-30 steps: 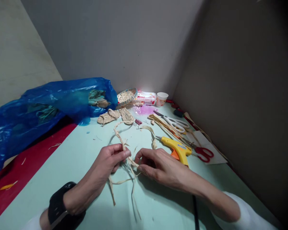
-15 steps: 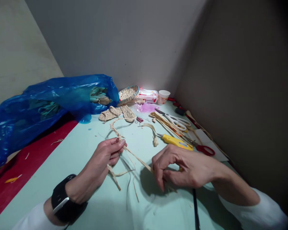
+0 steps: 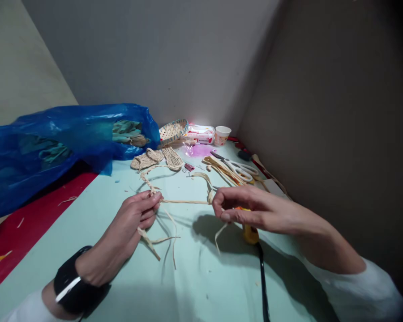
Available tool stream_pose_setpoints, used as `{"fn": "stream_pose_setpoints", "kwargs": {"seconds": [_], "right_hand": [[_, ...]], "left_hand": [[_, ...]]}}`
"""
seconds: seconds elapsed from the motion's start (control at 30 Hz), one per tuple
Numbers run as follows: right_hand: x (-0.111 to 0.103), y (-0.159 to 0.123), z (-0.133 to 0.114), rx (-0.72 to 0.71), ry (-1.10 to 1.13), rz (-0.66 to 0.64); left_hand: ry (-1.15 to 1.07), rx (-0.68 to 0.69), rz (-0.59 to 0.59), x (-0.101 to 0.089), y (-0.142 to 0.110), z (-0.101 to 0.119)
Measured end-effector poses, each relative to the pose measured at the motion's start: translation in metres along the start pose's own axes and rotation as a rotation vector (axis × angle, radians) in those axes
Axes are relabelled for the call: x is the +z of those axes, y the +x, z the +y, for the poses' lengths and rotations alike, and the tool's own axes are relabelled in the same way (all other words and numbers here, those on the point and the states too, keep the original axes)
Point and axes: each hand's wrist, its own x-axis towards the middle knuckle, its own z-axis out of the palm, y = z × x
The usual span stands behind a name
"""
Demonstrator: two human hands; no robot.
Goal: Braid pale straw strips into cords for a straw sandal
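My left hand (image 3: 134, 223) pinches the end of a pale straw braid (image 3: 147, 181), which curves back toward a small woven sandal-like piece (image 3: 147, 159). Loose strands (image 3: 151, 243) hang below its fingers. One twisted straw strand (image 3: 186, 201) runs taut and nearly level from there to my right hand (image 3: 251, 208). Thumb and fingers of that hand close on the strand, and its thin tail dangles beneath. Behind and under the right hand lies a yellow tool (image 3: 250, 235) with a black cord, mostly hidden by the hand.
A blue plastic bag (image 3: 70, 134) with dried leaves fills the back left. Along the back stand a woven basket (image 3: 173, 131), a tissue pack (image 3: 201, 134) and a paper cup (image 3: 222, 135). White-handled scissors (image 3: 240, 170) lie beside straw strips (image 3: 220, 167) at right.
My right hand has risen with the strand, which has gone from slanting down to nearly level. My left hand keeps its pinch. The whole view has shifted slightly.
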Motion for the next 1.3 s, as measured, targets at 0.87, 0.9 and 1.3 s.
{"fn": "stream_pose_setpoints", "kwargs": {"seconds": [0.87, 0.9, 1.3], "right_hand": [[-0.016, -0.019, -0.008, -0.141, -0.004, -0.244], [-0.016, -0.020, -0.009, -0.142, 0.011, -0.243], [-0.006, 0.002, 0.006, 0.131, -0.122, 0.069]], "left_hand": [[-0.001, 0.053, -0.003, 0.004, -0.001, 0.003], [-0.001, 0.054, -0.005, 0.004, -0.001, 0.003], [-0.055, -0.004, -0.001, 0.004, -0.002, 0.003]]}}
